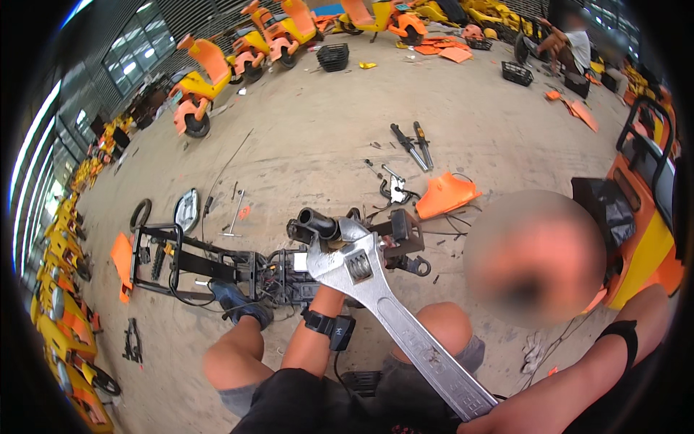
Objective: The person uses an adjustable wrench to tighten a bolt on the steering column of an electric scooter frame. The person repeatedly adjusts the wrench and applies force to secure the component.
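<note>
A large silver adjustable wrench (408,318) slants across the middle, close to the view. My right hand (495,419) closes round its handle end at the lower edge. The wrench's jaws reach a black metal tube (318,223) on a stripped scooter frame (210,264); whether they grip the tube I cannot tell. My left forearm comes up from below, with a black wrist strap and a small black box. Behind the wrench head my left hand is hidden, so its fingers do not show. A rusty bracket (405,230) sits just right of the wrench head.
Two shock absorbers (416,145), an orange panel (447,195) and a long T-handled tool (237,213) lie on the floor beyond. Yellow-orange scooters (206,83) stand along the back and left. A blurred patch hides part of the right side. Another person (575,47) sits far right.
</note>
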`<state>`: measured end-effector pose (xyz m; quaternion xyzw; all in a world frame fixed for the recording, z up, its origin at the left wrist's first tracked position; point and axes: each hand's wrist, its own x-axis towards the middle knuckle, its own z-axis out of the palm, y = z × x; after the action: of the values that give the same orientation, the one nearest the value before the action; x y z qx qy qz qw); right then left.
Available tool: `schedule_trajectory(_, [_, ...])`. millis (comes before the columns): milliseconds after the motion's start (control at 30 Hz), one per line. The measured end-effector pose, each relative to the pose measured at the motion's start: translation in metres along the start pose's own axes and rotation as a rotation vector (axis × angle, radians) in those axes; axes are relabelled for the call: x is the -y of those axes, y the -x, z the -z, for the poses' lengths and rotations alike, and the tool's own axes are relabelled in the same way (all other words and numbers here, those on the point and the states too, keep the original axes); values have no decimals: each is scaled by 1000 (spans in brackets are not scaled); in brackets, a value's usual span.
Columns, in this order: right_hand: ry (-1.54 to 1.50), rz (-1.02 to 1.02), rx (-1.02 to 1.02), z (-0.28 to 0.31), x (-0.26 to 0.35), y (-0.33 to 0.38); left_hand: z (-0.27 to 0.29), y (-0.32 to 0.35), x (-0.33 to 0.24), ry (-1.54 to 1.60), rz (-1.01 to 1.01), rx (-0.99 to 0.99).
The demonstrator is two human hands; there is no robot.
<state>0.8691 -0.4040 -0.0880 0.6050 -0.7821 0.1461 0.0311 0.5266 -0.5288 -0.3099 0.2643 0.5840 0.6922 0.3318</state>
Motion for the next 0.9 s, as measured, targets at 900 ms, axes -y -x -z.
schedule_trajectory(900, [-128,185,-189,79,-38,17,2,38,-35,489,-363,49])
